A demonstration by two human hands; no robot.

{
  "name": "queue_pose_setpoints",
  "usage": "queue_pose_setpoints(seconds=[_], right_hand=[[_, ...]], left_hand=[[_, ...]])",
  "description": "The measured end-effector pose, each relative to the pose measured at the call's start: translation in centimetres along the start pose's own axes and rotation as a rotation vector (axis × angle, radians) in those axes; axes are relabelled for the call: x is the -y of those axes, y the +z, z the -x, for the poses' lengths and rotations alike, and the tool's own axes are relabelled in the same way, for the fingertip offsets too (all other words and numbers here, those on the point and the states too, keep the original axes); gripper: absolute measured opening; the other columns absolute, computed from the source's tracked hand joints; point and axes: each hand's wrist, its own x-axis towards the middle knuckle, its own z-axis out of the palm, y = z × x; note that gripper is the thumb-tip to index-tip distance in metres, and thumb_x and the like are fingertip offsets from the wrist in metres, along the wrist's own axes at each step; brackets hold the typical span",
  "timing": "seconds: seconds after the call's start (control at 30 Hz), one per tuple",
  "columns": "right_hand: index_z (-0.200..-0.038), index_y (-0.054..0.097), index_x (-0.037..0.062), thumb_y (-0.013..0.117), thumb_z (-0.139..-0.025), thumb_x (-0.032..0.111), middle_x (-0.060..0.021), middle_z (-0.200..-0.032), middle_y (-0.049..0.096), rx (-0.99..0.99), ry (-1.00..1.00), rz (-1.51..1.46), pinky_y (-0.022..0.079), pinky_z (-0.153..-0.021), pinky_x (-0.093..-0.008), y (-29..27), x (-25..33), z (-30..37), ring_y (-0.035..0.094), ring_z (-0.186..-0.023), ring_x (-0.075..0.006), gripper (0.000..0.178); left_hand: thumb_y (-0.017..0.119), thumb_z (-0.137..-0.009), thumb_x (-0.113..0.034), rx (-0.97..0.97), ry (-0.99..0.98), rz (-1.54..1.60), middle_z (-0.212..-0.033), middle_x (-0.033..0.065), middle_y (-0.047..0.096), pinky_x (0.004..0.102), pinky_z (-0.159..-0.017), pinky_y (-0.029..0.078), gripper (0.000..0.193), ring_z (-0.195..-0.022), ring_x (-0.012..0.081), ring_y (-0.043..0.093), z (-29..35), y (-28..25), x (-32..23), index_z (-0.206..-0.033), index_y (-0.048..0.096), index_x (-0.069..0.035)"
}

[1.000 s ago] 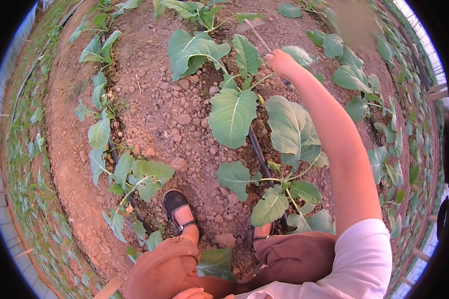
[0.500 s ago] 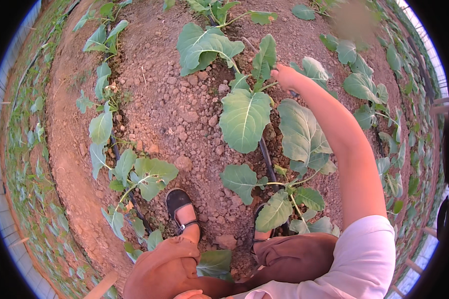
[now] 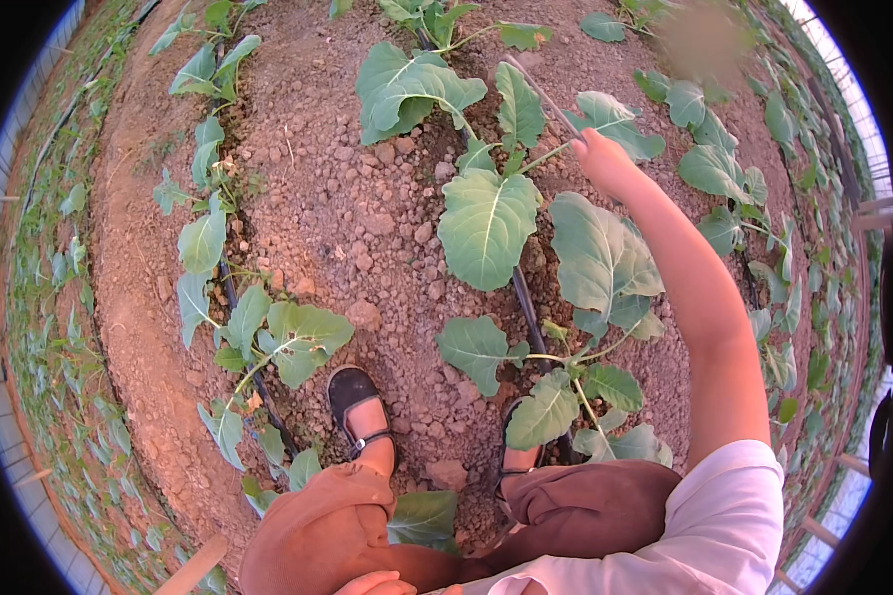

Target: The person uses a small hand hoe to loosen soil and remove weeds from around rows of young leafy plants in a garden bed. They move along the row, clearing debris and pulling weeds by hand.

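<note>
My right hand (image 3: 601, 162) is closed around a thin, greyish rod-like tool (image 3: 539, 91), which slants up and to the left. The tool's tip is beside an upright leaf (image 3: 519, 107) of a broad-leaved green plant. Just below the hand, a leaf stalk (image 3: 548, 157) runs toward the plant's centre. A large pale-veined leaf (image 3: 488, 226) spreads to the lower left, and another leaf (image 3: 617, 121) lies behind the hand. At the lower edge my left hand (image 3: 377, 583) rests on my brown trousers, fingers laid out and partly cut off by the picture's edge.
Black drip hoses (image 3: 528, 312) run along the plant rows over dry, cloddy soil (image 3: 367, 248). Another row of plants (image 3: 201, 241) stands to the left, with more plants (image 3: 719, 174) on the right. My dark shoes (image 3: 353, 397) are between the rows.
My right hand has moved slightly right and away from the plant's centre. More of the thin tool now shows, and the upright leaf leans a little left. My left hand stays low.
</note>
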Motion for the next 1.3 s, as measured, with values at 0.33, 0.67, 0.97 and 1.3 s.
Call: queue_pose_setpoints(seconds=[0.33, 0.67, 0.97, 1.3], right_hand=[[-0.111, 0.047, -0.0042, 0.04, -0.096, 0.032, -0.0187, -0.08, 0.064, 0.219, 0.286, -0.403, 0.051, -0.054, -0.0394, 5.6, 7.3, -8.4, 0.061, -0.048, -0.025, 0.04], [-0.116, 0.045, 0.0015, 0.043, -0.095, 0.031, -0.0183, -0.082, 0.062, 0.481, 0.02, -0.174, 0.049, -0.05, -0.0395, 1.3, 5.3, -2.9, 0.06, -0.05, -0.0285, 0.036], [-0.111, 0.048, 0.0016, 0.042, -0.096, 0.032, -0.0183, -0.084, 0.06, 0.17, 0.073, -0.151, 0.048, -0.053, -0.0399, -4.2, 2.3, 3.8, 0.058, -0.055, -0.029, 0.034], [-0.109, 0.049, 0.0015, 0.043, -0.095, 0.031, -0.024, -0.097, 0.062, 0.066, 0.232, -0.111, 0.048, -0.08, -0.0472, -2.5, 2.7, 1.7, 0.06, -0.091, -0.0405, 0.033]], left_hand=[[0.058, -0.077, -0.026, 0.059, -0.039, 0.029, -0.078, 0.0072, 0.051, 0.0368, -0.092, 0.038, 0.053, -0.08, 0.0224, 0.051, -1.0, -1.0, 0.6, -0.122, 0.049, 0.001], [0.058, -0.077, -0.025, 0.05, -0.046, 0.045, -0.077, 0.0077, 0.051, 0.0373, -0.092, 0.038, 0.053, -0.081, 0.023, 0.051, -1.6, -1.2, 0.2, -0.122, 0.049, 0.001], [0.057, -0.078, -0.025, 0.047, -0.076, 0.051, -0.078, 0.0081, 0.051, 0.0373, -0.091, 0.038, 0.053, -0.08, 0.0232, 0.051, -1.0, -0.9, 0.2, -0.122, 0.049, 0.002], [0.057, -0.078, -0.028, 0.037, -0.069, 0.021, -0.081, 0.0082, 0.053, 0.0376, -0.094, 0.036, 0.057, -0.083, 0.0232, 0.052, -0.6, 0.2, -1.1, -0.124, 0.047, 0.002]])
